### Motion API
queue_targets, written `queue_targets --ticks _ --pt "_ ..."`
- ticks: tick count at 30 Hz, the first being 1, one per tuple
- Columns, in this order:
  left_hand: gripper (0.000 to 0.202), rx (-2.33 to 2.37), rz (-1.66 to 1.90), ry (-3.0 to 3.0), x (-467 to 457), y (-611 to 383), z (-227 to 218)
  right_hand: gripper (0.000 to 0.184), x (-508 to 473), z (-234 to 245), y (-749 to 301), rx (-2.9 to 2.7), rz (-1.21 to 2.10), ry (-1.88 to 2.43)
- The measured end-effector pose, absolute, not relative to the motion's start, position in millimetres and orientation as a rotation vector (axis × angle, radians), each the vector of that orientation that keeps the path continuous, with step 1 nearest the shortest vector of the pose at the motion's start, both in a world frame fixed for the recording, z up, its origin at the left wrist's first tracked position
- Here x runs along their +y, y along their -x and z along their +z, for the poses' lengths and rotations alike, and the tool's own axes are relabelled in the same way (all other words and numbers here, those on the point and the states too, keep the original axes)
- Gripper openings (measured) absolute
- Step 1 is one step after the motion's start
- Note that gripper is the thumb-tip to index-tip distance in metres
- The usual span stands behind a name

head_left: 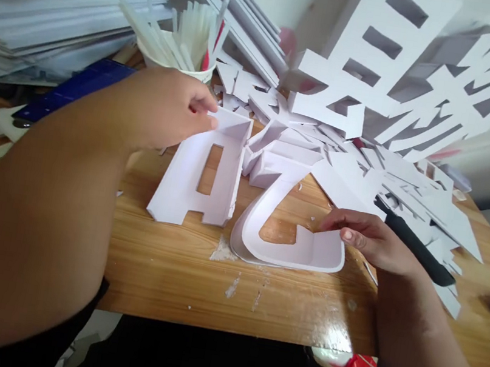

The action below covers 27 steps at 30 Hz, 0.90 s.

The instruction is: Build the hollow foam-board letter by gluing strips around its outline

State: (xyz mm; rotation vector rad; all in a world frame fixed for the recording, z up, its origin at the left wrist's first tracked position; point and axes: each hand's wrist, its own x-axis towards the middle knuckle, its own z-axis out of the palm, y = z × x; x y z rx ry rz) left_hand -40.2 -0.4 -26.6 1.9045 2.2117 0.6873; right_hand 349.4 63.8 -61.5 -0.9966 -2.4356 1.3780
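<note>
Two white foam-board letters lie on the wooden table [166, 276]. The A-shaped letter [190, 181] sits left of centre, and my left hand [164, 107] pinches its top edge with fingers closed. A curved C-like letter [283, 238] lies to its right. My right hand [368, 239] grips the right end of that curved letter between thumb and fingers. A black-handled knife [419, 249] lies just behind my right hand, untouched.
A heap of white foam offcuts [410, 190] covers the right back of the table. Large cut-out characters [382, 63] lean at the back. A cup of white glue sticks [188, 40] stands behind my left hand. Stacked boards [46, 0] fill the back left.
</note>
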Motion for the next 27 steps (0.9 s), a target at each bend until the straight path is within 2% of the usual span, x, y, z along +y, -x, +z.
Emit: queue_targets --ticks 5,10,13,17,20,25,27 --pt "0.045 2.204 0.752 -1.984 10.7 38.7 -39.6 0.041 64.5 -61.7 -353.1 -2.489 1.402 1.010" --pt "0.021 2.289 0.686 -1.935 14.7 31.1 -46.0 0.042 63.7 -60.5 -348.9 -2.497 1.371 0.988" --pt "0.025 2.318 0.618 -2.049 15.6 30.6 -52.0 0.041 62.8 -58.0 -347.7 -2.493 1.395 1.007" --pt "0.035 2.085 0.760 -2.303 13.8 30.1 -57.0 0.035 63.3 -54.2 -351.6 -2.506 1.408 1.037" --pt "0.040 1.995 0.715 -2.340 5.4 13.8 -46.8 0.032 64.6 -52.1 -355.1 -2.501 1.407 1.062" --pt "0.021 1.627 0.811 -2.421 -11.2 -22.4 -27.9 0.033 66.9 -52.6 -357.4 -2.515 1.426 1.072" --pt "0.021 1.457 0.767 -2.487 -15.5 -30.6 -28.5 0.033 64.8 -52.7 -357.7 -2.515 1.366 1.046"
